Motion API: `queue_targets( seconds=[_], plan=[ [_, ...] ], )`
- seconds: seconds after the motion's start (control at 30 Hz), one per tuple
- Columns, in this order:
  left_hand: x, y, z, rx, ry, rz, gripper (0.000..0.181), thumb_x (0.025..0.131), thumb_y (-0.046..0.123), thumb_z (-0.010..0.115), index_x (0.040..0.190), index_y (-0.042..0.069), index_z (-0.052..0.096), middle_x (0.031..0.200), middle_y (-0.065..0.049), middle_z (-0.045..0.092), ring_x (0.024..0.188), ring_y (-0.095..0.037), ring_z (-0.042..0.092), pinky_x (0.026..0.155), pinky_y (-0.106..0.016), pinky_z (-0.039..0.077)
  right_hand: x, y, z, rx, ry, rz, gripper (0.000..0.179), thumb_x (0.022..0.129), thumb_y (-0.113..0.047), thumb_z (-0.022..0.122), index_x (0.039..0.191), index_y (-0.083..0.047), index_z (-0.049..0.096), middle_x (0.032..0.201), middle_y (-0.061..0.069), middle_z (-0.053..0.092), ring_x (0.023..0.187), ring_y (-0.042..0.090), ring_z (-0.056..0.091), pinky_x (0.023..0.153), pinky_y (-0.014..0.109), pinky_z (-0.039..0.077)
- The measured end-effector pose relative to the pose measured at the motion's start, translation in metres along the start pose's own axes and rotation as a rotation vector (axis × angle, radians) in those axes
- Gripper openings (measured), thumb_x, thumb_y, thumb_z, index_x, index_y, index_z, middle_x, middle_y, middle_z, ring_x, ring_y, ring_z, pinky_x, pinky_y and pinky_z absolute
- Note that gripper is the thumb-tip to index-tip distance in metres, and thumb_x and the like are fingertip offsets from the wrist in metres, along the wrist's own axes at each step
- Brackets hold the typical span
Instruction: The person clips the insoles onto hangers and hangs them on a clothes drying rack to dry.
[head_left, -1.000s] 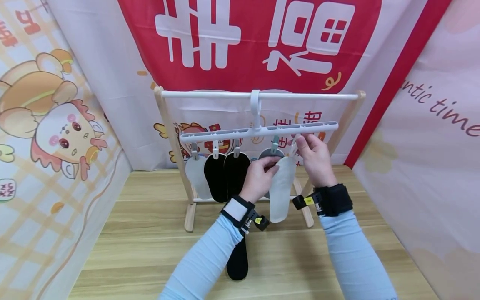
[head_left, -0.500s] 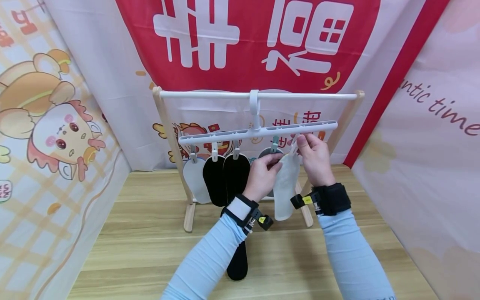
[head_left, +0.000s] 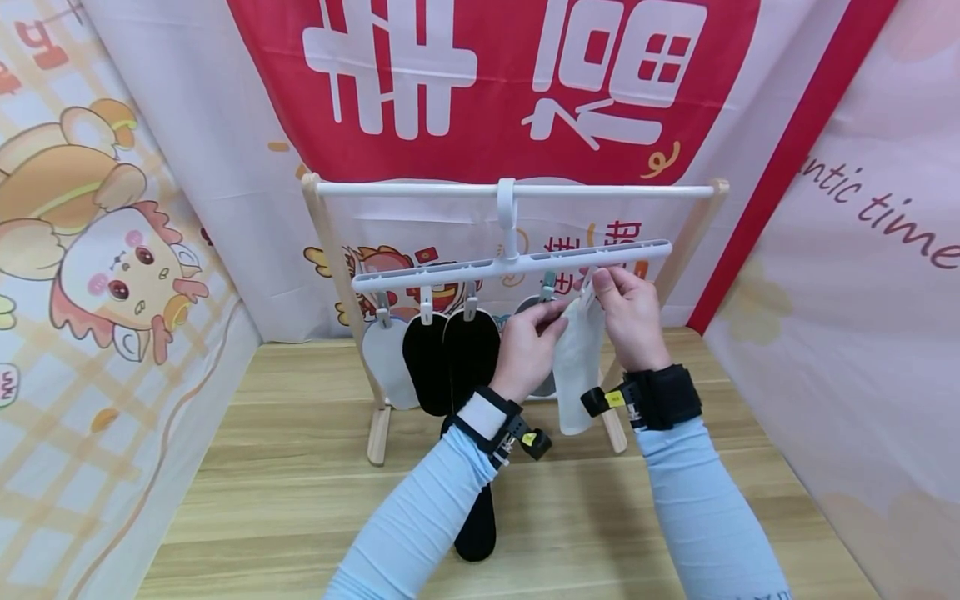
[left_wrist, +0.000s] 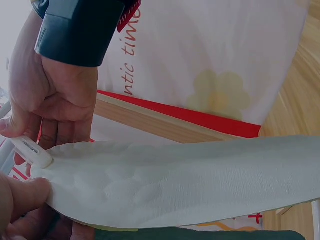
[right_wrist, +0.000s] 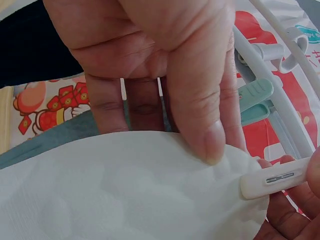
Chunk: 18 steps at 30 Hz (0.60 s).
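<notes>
A white insole [head_left: 577,379] hangs below the right part of a white clip hanger [head_left: 465,270]. My left hand [head_left: 527,346] pinches its upper edge, the thumb lying on the front face in the right wrist view. Higher up, my right hand [head_left: 632,321] holds a white clip [right_wrist: 275,178] between thumb and fingers. The clip's end overlaps the insole's rounded top edge [left_wrist: 60,155]; both wrist views show this. Behind my left hand a grey insole [head_left: 546,385] hangs from a green clip [head_left: 548,285], partly hidden.
Left along the hanger hang a pale insole [head_left: 392,364] and two black insoles [head_left: 429,367], each clipped. The hanger hooks over a rack's white rail [head_left: 412,191] with wooden legs [head_left: 378,435]. Another black insole [head_left: 475,533] lies on the wooden table [head_left: 300,517], partly under my left arm.
My left hand has shifted slightly right, and the white insole has swung right with its lower end a little higher. The hanger's left end has dipped slightly. My right hand has stayed at the clip.
</notes>
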<state>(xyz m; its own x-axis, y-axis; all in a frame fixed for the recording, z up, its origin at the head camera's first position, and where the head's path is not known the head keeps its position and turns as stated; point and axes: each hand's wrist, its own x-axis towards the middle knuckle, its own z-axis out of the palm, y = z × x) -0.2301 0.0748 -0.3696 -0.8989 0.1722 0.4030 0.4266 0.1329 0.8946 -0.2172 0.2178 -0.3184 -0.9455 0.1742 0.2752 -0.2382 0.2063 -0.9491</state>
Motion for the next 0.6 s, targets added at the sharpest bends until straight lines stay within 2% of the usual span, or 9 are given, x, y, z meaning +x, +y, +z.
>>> queue_targets(
  seconds=[0.3, 0.43, 0.6],
  plan=[
    [-0.001, -0.0002, -0.0018, -0.02, 0.012, 0.026, 0.027, 0.098, 0.008, 0.062, 0.124, 0.006, 0.067, 0.118, -0.007, 0.069, 0.091, -0.01, 0.064, 0.076, -0.022, 0.055, 0.0006, 0.0022, -0.0009, -0.037, -0.027, 0.01, 0.05, 0.097, -0.043, 0.052, 0.135, -0.011, 0.062, 0.122, 0.011, 0.064, 0.115, 0.025, 0.052, 0.107, 0.049, 0.04],
    [-0.0014, -0.0024, -0.0041, -0.018, 0.01, 0.028, 0.028, 0.099, 0.008, 0.061, 0.126, 0.007, 0.067, 0.121, -0.006, 0.068, 0.094, -0.01, 0.064, 0.078, -0.022, 0.054, 0.0013, 0.0037, 0.0002, -0.032, -0.051, 0.006, 0.054, 0.097, -0.045, 0.054, 0.137, -0.009, 0.059, 0.124, 0.017, 0.061, 0.114, 0.025, 0.052, 0.106, 0.05, 0.041],
    [-0.0019, -0.0076, -0.008, 0.002, 0.028, 0.037, 0.029, 0.099, 0.009, 0.061, 0.128, 0.008, 0.067, 0.122, -0.006, 0.068, 0.099, -0.01, 0.066, 0.082, -0.022, 0.054, 0.0006, 0.0037, 0.0023, -0.045, -0.064, 0.045, 0.06, 0.095, -0.048, 0.058, 0.14, -0.008, 0.055, 0.134, 0.018, 0.057, 0.116, 0.026, 0.051, 0.106, 0.051, 0.041]
  ],
)
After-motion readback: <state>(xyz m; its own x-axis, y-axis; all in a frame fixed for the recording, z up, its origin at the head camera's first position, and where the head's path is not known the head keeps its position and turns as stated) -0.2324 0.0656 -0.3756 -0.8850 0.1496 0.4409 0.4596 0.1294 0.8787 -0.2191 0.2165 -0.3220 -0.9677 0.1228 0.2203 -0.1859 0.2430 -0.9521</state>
